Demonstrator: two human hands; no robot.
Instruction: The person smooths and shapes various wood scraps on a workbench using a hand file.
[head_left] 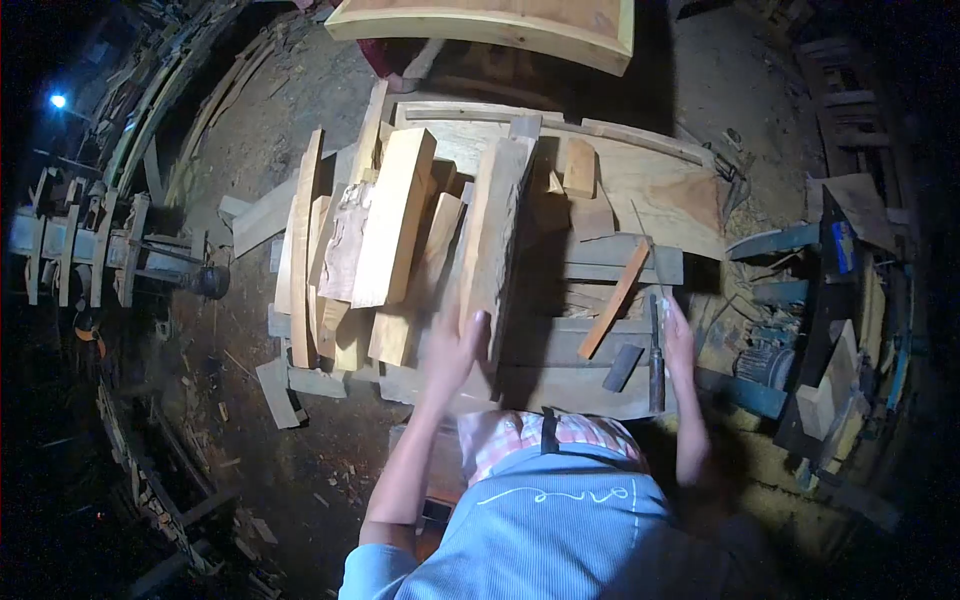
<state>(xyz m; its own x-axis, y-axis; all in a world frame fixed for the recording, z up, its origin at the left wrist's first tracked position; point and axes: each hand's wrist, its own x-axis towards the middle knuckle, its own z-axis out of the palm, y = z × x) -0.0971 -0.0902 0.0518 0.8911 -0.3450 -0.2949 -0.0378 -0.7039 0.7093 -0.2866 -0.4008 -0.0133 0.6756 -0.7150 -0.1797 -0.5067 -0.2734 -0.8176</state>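
Note:
A long rough-edged beam (490, 215) lies lengthwise across the low workbench (560, 385). My left hand (452, 352) is over its near end, thumb apart from the fingers, which are smeared by motion on the beam's left side. At the bench's right side my right hand (679, 340) has its fingers closed at the lower end of a thin metal rod (645, 232) that points away from me. Beside that hand lies a chisel-like tool (656, 370) with a dark handle. Left of it are a reddish wood strip (613, 300) and a small dark block (623, 368).
Left of the beam, a pale squared timber (397, 220) rests on several other pieces. A plywood sheet (670, 190) and a short block (579, 167) are farther back. Behind them a wooden panel (490, 22) overhangs, with a person's foot (400, 84) below. Wood scraps litter the floor.

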